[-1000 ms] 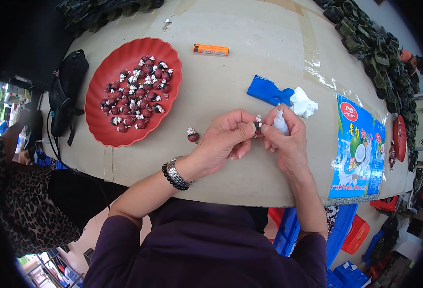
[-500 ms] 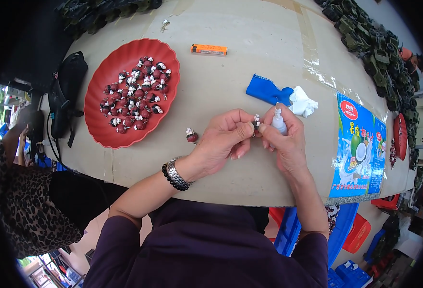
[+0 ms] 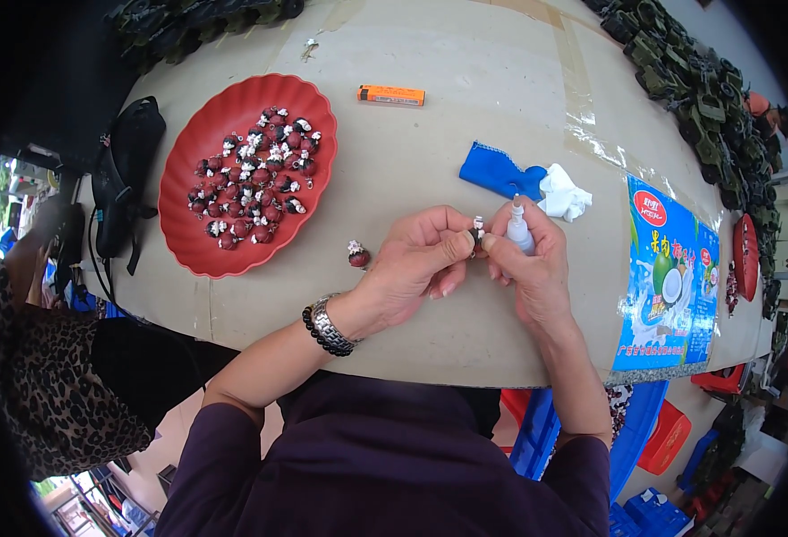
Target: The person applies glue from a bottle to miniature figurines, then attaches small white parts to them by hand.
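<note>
**Two hands meeting over a small bead piece, glue bottle at the ready**

The left hand (image 3: 416, 268) is pinching a small dark bead-like piece with a white cap (image 3: 475, 231) between thumb and forefinger, holding it up off the tabletop (image 3: 430, 143) so that its top is facing the other hand. The right hand (image 3: 530, 268) is curling around a small white squeeze bottle (image 3: 518, 231), nozzle pointing upward, while its fingertips are closing in on the same little piece; the bottle is sitting in the palm side of the grip, seemingly so that the fingers are free for fine work. Both hands are therefore closed around something, and they are touching or almost touching at the piece.

One finished-looking dark red piece with a white top (image 3: 357, 255) is lying alone on the tabletop just left of the left hand, apart from the heap. The red scalloped plate (image 3: 199, 251) is carrying many more such pieces and is sitting well within reach on the left. A blue cloth (image 3: 497, 172) and a crumpled white tissue (image 3: 562, 192) are lying just beyond the hands, likely kept near for wiping. An orange lighter (image 3: 391, 94) is lying farther back. A beaded and metal bracelet (image 3: 327, 327) is circling the left wrist.
</note>
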The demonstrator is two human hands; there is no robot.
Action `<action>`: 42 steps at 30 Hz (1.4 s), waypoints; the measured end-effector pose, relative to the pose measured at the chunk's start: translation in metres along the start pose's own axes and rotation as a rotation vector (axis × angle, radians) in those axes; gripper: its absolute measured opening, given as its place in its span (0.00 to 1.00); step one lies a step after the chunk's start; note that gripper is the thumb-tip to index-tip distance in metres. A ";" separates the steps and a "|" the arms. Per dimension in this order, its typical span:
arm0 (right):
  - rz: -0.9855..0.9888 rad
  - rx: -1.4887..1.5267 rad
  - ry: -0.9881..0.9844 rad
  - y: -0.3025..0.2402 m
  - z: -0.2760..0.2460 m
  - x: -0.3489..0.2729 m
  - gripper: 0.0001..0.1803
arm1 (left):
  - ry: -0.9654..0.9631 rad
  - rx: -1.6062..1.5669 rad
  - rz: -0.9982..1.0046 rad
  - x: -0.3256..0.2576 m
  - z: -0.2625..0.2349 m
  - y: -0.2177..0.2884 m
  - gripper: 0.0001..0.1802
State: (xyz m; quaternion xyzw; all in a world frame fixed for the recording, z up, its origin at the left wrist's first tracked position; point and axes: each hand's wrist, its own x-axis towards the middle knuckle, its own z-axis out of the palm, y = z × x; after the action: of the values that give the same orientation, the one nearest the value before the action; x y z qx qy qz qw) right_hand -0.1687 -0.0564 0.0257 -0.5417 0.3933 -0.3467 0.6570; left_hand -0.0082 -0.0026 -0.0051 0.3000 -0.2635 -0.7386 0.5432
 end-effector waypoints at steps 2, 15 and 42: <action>0.008 0.011 -0.010 0.001 0.003 0.002 0.07 | 0.004 0.004 0.001 -0.002 -0.002 0.002 0.11; -0.139 0.244 0.040 0.002 -0.003 -0.003 0.05 | -0.001 -0.301 0.224 -0.008 -0.009 0.031 0.16; -0.263 0.202 -0.023 0.010 -0.014 -0.001 0.08 | -0.042 1.884 0.472 -0.050 -0.035 0.054 0.03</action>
State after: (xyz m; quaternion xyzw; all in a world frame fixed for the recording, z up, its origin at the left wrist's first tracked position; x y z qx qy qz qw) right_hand -0.1809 -0.0600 0.0147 -0.5238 0.2744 -0.4613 0.6615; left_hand 0.0639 0.0290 0.0176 0.5381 -0.8100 -0.1024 0.2097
